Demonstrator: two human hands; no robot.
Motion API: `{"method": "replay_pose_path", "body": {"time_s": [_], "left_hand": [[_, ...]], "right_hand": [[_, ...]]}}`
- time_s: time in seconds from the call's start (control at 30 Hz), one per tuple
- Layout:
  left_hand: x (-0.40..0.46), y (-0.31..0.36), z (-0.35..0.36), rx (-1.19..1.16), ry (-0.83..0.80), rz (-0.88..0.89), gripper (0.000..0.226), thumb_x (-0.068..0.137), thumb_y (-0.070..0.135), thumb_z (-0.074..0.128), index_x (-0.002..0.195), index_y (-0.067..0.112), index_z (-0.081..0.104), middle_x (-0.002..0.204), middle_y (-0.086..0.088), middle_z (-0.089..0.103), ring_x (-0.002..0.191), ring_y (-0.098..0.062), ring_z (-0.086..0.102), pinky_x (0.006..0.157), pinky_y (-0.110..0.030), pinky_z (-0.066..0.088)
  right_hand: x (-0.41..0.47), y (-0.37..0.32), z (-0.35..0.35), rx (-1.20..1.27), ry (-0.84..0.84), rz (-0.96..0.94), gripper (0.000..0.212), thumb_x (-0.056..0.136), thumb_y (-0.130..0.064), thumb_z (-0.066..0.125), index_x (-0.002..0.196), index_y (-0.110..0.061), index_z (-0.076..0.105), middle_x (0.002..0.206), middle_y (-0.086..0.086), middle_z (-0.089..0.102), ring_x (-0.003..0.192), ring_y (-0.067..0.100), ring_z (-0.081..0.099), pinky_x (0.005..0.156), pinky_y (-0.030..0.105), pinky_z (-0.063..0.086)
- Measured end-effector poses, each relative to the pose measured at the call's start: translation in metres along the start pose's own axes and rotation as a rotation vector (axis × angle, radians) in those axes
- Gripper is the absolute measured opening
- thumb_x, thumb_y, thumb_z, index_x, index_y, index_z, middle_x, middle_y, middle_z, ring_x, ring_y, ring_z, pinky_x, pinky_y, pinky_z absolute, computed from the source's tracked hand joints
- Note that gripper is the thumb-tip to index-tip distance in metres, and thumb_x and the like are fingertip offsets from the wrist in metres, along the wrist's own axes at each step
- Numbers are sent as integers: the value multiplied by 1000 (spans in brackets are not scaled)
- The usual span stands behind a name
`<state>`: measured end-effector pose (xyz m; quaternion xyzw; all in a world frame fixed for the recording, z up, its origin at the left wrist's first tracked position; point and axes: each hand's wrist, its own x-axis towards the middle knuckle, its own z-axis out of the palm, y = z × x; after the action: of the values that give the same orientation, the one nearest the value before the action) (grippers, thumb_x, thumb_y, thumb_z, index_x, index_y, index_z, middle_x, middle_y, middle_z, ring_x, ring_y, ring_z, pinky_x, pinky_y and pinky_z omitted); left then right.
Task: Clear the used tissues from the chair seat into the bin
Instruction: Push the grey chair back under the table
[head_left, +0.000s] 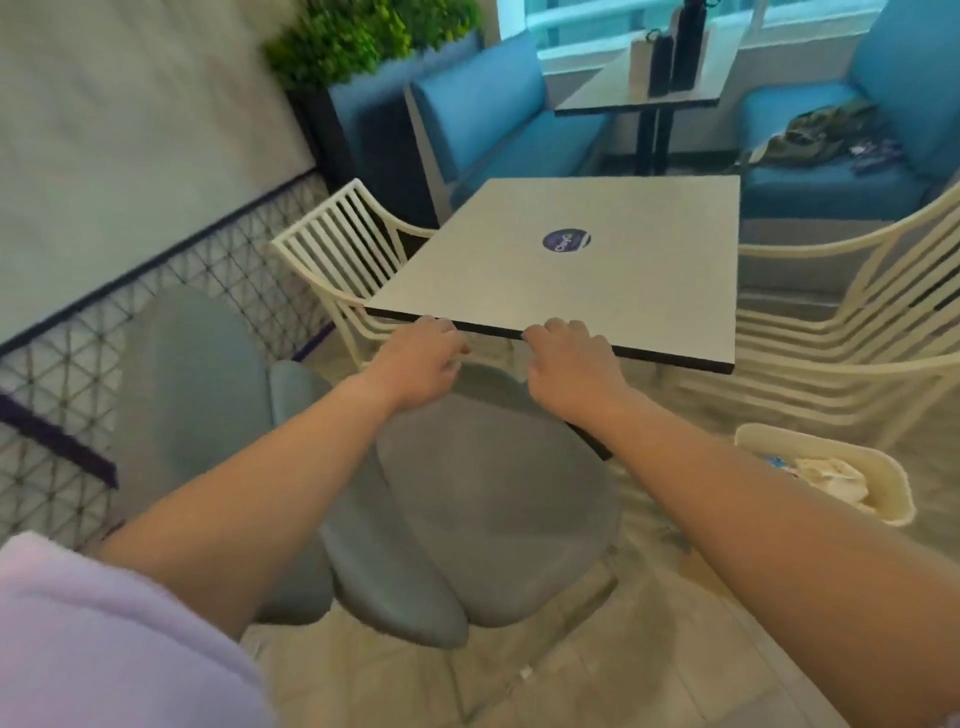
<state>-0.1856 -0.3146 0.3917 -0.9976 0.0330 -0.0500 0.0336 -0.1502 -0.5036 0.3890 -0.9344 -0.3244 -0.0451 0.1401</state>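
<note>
A grey padded chair (493, 493) stands in front of me, its seat partly tucked under a square light table (649, 291). I see no tissue on the part of the seat that shows. My left hand (421, 364) and my right hand (571, 364) hover side by side over the seat's far end, just at the table's near edge. Both have fingers curled downward, and whether they hold anything is hidden. A cream bin (896, 499) sits on the floor to the right of the chair, with crumpled white tissues (831, 475) inside.
White slatted chairs stand at the table's left (337, 249) and right (841, 332). A wire mesh fence (156, 312) runs along the left. Blue benches (498, 124), a planter (363, 47) and a second table (644, 88) lie beyond. The floor is tiled.
</note>
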Motion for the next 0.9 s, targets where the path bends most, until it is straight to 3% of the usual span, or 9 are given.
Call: {"method": "replay_pose_path", "body": {"time_s": [0.27,0.37,0.5,0.63,0.77,0.9], "left_hand": [[-75,-109,-43,18,36,-149,32,88,16,46,117,18,59,117,-3,59,110,-22,51,90,-41,42],[-89,-160,-54,35,84,-146,33,85,17,45,114,20,61,113,-1,61,106,-21,53,87,-42,46],[-100,-230,-65,48,147,-101,27,86,16,48,108,19,64,103,-1,63,96,-19,56,76,-32,44],[-114,-304,-61,62,147,-41,36,85,6,47,115,20,61,112,1,62,104,-18,56,83,-35,47],[-129,-355,-40,88,61,23,53,81,-6,50,125,22,53,126,-1,56,118,-20,50,96,-40,45],[-135,-381,-22,-116,-149,70,61,77,-15,46,127,18,53,135,-3,50,129,-23,41,106,-37,36]], "right_hand": [[17,-114,-10,-41,2,-125,32,95,-21,36,123,-11,48,121,14,53,111,31,47,88,44,41],[35,-157,-7,-46,16,-134,31,95,-21,38,122,-12,49,121,13,54,110,30,48,90,44,41],[61,-216,4,-61,54,-97,30,96,-23,39,123,-13,49,123,12,54,111,28,48,91,44,42],[83,-282,24,-56,95,-35,29,97,-24,38,120,-12,50,120,12,55,109,29,50,89,43,43],[87,-334,46,-63,83,16,25,96,-20,36,113,-10,51,114,13,56,105,29,50,84,43,43],[82,-361,63,-90,61,80,26,95,-20,37,114,-9,52,117,13,57,110,31,51,88,43,43]]}}
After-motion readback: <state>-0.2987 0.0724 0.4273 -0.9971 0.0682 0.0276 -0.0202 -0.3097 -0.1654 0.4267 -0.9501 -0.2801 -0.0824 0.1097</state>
